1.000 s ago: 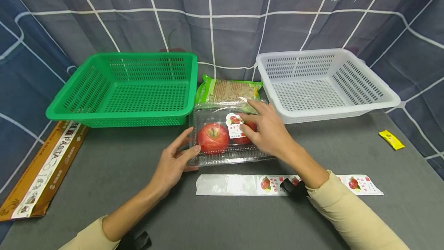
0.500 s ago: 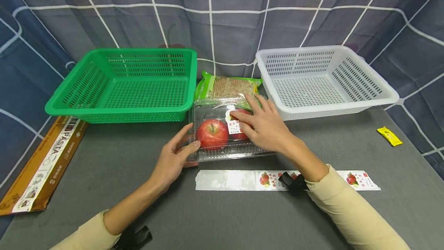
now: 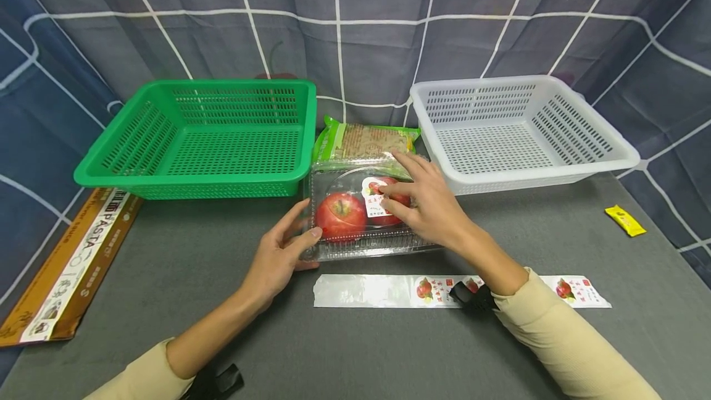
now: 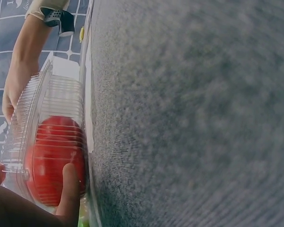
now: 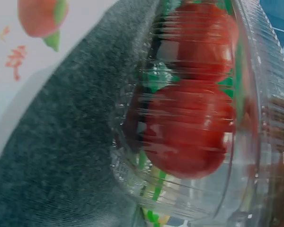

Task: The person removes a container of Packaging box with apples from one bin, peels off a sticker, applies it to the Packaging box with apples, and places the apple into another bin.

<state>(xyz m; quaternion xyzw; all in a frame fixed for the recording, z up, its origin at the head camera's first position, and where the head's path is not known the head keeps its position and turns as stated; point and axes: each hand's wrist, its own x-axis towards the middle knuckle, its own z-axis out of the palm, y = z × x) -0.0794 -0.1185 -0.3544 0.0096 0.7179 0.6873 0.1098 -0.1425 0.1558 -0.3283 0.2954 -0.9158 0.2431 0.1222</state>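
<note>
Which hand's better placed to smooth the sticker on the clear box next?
Right hand, I'd say: its index finger and thumb are at the right edge of the sticker. The left hand holds the left end of the clear box, so it seems better placed to steady.

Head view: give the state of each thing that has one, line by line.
Clear box, closed, left hand gripping its side
Apples, inside the box
Label, on the box top, right hand touching it
Label strip, flat, left part bare
Green basket, upright, open-topped
White basket, upright, open-topped
Pasta pack, lying flat
Green-edged pack, partly hidden
Yellow packet, lying flat, too small to tell if sealed
</note>
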